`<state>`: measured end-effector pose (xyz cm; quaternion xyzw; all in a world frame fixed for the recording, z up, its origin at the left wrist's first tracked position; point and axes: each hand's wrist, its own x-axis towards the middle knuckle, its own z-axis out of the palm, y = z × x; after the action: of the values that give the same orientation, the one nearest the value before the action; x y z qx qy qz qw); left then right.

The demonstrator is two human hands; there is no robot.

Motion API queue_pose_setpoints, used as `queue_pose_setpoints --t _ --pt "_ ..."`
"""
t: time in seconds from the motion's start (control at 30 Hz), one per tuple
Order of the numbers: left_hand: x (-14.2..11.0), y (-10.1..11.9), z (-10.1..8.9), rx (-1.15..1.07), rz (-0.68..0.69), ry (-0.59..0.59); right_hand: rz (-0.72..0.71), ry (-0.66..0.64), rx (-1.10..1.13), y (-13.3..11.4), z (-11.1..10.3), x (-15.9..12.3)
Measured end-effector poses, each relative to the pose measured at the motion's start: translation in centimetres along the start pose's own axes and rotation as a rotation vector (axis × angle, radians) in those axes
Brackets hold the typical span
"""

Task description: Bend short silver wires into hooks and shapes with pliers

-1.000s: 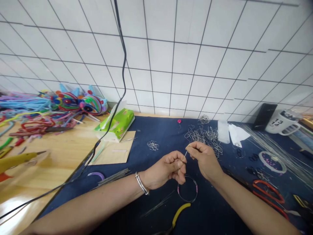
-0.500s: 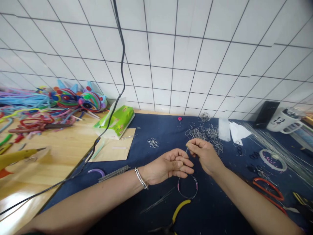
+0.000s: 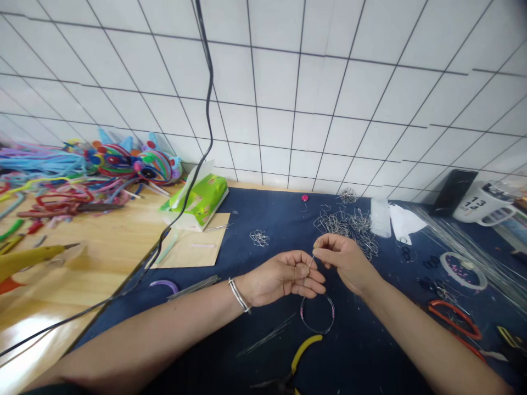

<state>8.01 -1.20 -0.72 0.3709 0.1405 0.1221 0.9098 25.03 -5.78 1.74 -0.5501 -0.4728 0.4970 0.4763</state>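
My left hand [image 3: 294, 274], palm turned up, pinches a thin metal wire [image 3: 311, 262] between thumb and fingers. The fingertips of my right hand [image 3: 340, 258] are closed on the wire's upper end; that end is too small to make out. Just below my left hand, a wire ring [image 3: 302, 312] with pink bits on it lies on the dark blue cloth [image 3: 230, 329]. Yellow-handled pliers [image 3: 302, 351] rest nearer to me. Behind my right hand is a tangled heap of bent wire pieces [image 3: 346, 222], with a smaller pile [image 3: 259, 237] farther left.
On the right lie red-handled scissors [image 3: 455, 315], a round dish of pink beads [image 3: 463, 269], long straight wires [image 3: 465, 241] and a white mug [image 3: 480, 203]. To the left are a green tissue pack [image 3: 201, 200], a black cable [image 3: 209, 109] and a yellow glue gun [image 3: 33, 260].
My left hand's fingers have uncurled and spread, while its thumb keeps hold of the wire. My right hand stays at the wire's upper end. The view has shifted slightly.
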Motion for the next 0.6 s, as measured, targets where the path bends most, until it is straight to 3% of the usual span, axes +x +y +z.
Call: queue_pose_setpoints --t 0.23,0.6 --pt "0.06 -0.11 -0.07 -0.002 0.014 0.029 0.011 -0.038 -0.01 0.09 0.07 -0.14" --pt "0.06 -0.45 -0.52 0.058 -0.027 0.008 -0.037 0.045 0.001 -0.12 -0.08 -0.11"
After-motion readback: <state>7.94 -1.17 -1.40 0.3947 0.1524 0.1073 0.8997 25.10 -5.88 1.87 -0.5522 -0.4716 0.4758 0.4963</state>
